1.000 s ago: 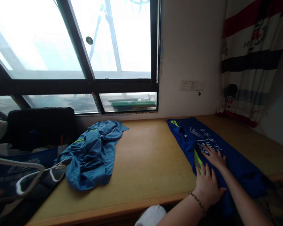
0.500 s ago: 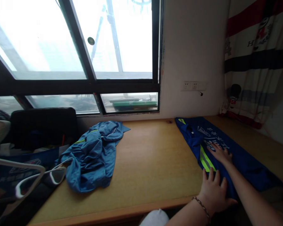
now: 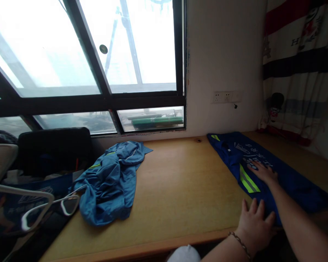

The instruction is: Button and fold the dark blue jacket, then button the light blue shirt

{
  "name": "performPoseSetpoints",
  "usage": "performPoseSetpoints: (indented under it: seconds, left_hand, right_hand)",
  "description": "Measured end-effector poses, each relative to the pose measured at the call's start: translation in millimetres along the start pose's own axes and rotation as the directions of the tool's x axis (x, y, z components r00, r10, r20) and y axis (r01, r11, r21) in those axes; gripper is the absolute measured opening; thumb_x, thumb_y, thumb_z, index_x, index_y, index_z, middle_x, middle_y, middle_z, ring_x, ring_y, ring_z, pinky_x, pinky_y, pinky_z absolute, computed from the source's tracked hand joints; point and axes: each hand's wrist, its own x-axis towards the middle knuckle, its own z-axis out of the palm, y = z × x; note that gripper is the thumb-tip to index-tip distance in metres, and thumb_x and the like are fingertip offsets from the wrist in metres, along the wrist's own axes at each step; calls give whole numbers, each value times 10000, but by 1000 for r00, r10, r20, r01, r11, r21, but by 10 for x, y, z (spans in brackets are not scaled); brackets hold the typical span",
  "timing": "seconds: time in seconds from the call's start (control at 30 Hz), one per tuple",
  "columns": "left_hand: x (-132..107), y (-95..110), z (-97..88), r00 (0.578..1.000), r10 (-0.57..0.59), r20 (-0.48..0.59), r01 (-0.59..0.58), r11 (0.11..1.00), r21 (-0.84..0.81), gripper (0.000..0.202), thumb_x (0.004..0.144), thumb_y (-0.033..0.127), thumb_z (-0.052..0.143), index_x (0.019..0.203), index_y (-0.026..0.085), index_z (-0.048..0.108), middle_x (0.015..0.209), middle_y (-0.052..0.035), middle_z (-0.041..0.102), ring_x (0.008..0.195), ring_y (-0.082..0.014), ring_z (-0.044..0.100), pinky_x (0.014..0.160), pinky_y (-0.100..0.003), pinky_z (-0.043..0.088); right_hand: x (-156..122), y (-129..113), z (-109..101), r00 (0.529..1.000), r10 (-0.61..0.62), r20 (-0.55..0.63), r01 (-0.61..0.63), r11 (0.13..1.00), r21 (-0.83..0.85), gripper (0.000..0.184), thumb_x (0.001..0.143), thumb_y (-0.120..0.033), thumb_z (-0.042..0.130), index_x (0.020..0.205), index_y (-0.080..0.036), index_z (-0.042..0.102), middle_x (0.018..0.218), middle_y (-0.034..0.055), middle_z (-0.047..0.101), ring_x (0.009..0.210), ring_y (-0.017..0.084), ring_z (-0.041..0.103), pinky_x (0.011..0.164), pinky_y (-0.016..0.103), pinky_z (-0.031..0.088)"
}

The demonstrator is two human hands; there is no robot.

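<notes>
Your right hand (image 3: 265, 172) lies flat, fingers spread, pinning the dark blue shirt (image 3: 289, 182) to the wooden desk (image 3: 175, 189) at its right end. Your left hand (image 3: 255, 223), open-palmed and gripping nothing, presses the shirt's near edge, smoothing it.

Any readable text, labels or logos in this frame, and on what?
Curtain: "H", then letters too blurred to read.
Dark blue shirt: white print beside the right hand, too small to read.
Bag: pale logo, unreadable.
Nothing else.
</notes>
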Motion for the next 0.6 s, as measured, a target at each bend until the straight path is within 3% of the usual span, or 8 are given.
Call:
performPoseSetpoints:
  seconds: [0.47, 0.6]
  left_hand:
    - [-2, -24, 34, 997, 63, 49, -60, 997, -54, 601, 810, 536, 322, 1325, 230, 266, 1358, -126, 296, 1232, -322, 237, 919, -555, 257]
    - [108, -192, -123, 988, 95, 124, -86, 993, -76, 517, 802, 506, 370, 1256, 258, 366, 1236, -90, 441, 1159, -269, 346, 919, -513, 297]
  right_hand:
    - [127, 127, -137, 1000, -7, 12, 7, 1000, -12, 643, 750, -625, 308, 1315, -319, 305, 1417, 84, 211, 1193, 397, 224, 831, 551, 195]
    - [244, 263, -59, 1000, -27, 11, 27, 999, -22, 671, 733, -645, 313, 1326, -335, 265, 1424, 63, 197, 1199, 397, 216, 837, 556, 188]
